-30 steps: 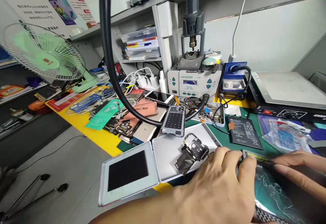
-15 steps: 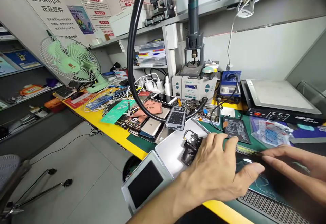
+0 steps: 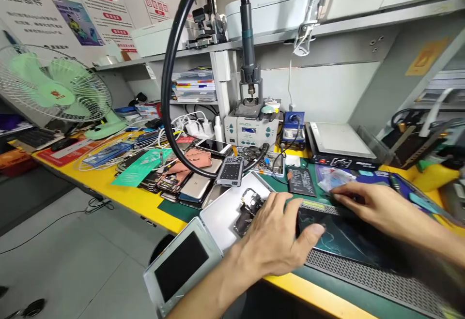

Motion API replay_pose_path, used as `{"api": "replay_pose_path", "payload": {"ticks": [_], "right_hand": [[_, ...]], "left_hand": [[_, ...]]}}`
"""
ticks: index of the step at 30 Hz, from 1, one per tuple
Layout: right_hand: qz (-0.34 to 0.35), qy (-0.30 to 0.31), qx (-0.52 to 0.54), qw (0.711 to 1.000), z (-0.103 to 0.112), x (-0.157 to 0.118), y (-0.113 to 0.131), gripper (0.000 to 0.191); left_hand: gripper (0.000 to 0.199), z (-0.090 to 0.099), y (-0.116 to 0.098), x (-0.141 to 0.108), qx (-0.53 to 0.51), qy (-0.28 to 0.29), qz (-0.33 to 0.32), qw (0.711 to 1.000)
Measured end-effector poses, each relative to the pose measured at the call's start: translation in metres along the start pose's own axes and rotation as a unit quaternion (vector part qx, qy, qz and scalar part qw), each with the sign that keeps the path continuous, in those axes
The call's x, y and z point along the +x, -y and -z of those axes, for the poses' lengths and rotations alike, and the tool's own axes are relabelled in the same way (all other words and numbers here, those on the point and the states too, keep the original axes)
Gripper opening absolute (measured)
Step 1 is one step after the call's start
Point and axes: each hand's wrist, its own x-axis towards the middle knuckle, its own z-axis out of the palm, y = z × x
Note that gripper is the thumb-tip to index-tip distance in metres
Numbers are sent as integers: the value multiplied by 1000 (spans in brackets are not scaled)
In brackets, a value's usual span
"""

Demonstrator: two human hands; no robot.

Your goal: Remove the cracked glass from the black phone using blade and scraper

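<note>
A dark glossy panel (image 3: 345, 241) lies on a perforated metal plate (image 3: 374, 276). My left hand (image 3: 272, 236) rests over the panel's left end, fingers spread and thumb over its surface. Beyond the far edge, my right hand (image 3: 370, 205) has thumb and forefinger together; anything between them is too small to make out. Left of my left hand, a black phone part (image 3: 250, 207) sits in an open white box (image 3: 221, 212). A black battery (image 3: 301, 181) lies behind the panel.
A black hose (image 3: 169, 77) loops above stacked phones (image 3: 194, 183). Behind stand a hot-air station (image 3: 250, 130), a blue soldering unit (image 3: 293, 128) and a flat heating plate (image 3: 341, 140). A green fan (image 3: 54, 91) is at the left. Clear plastic bags (image 3: 336, 178) lie near my right hand.
The view has swung right, bringing the right-hand shelf into sight. My right hand has moved to the panel's far side, near the plastic bags. My left hand stays at the panel's left end.
</note>
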Motion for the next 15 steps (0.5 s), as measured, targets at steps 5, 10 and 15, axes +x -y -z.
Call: {"api": "replay_pose_path", "payload": {"ticks": [5, 10, 15], "right_hand": [[-24, -51, -65, 996, 4, 6, 26, 45], [-29, 131, 39, 990, -8, 45, 89, 36], [-28, 204, 60, 977, -33, 75, 106, 25]], "left_hand": [[49, -2, 1, -4, -9, -9, -12, 1000], [39, -7, 1, -6, 19, -32, -10, 999], [39, -5, 1, -1, 47, -62, -19, 997]]}}
